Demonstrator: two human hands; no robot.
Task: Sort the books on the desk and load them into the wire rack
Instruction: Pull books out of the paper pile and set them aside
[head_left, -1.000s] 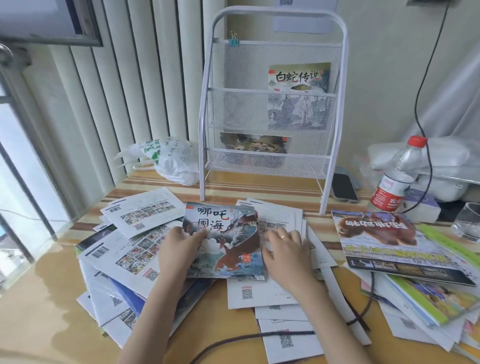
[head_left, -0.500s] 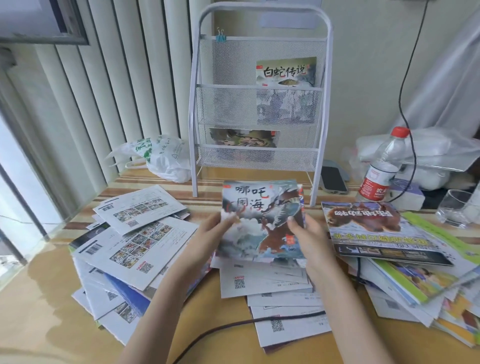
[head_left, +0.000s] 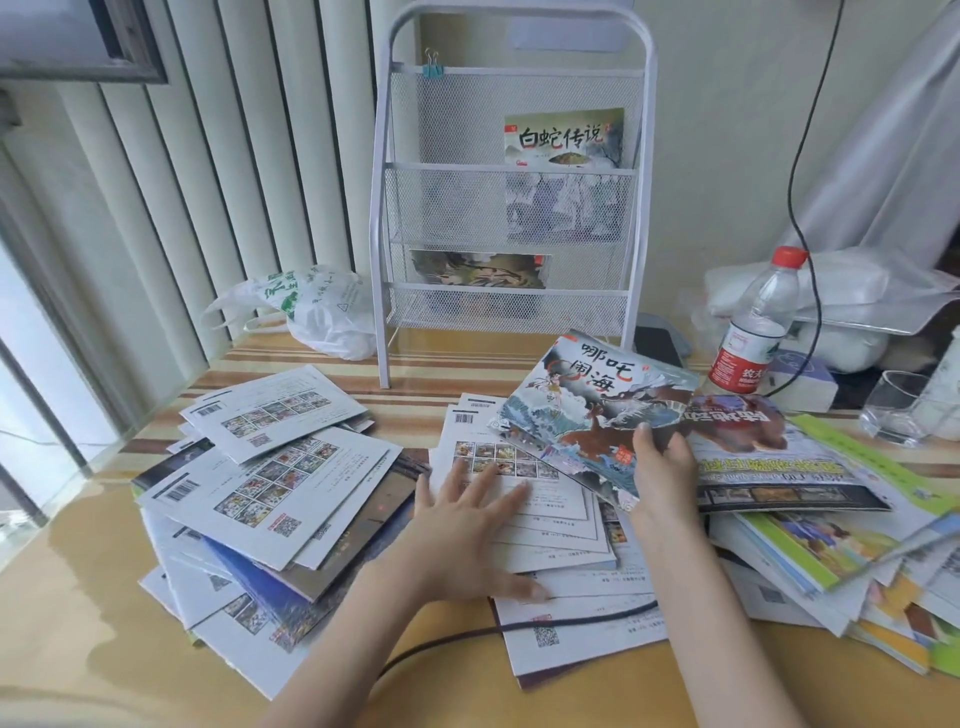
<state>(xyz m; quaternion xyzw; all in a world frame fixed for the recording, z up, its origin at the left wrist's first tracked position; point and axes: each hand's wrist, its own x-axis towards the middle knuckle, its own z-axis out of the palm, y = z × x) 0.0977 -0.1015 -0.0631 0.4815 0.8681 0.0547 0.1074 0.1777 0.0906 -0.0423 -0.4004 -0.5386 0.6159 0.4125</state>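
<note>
I take the wire rack (head_left: 511, 208) at the back of the desk (head_left: 67, 597) as my landmark. Just in front of its right foot, my right hand (head_left: 662, 467) holds a picture book (head_left: 592, 415) by its lower edge, thumb on the cover and the other fingers underneath, so I can't see how they sit. The book is tilted and lifted off the heap, with its right corner over a brown-covered book (head_left: 753, 447) on the stack to the right of the rack. My left hand (head_left: 467, 525) lies flat, fingers spread, on a white back cover (head_left: 540, 499) in the middle pile in front of the rack. A dark cable (head_left: 571, 621) crosses that pile nearer to me. More books (head_left: 270, 483) lie face down in a loose heap in front and to the left of the rack.

In the rack, one book (head_left: 563, 137) stands in the upper pocket on the right, and another (head_left: 478, 268) sits in the lower pocket; its cover is too blurred through the mesh to read. A plastic bag (head_left: 317, 312) rests beside the rack's left leg, a water bottle (head_left: 756, 322) stands to its right, and a glass (head_left: 891, 405) beyond that.
</note>
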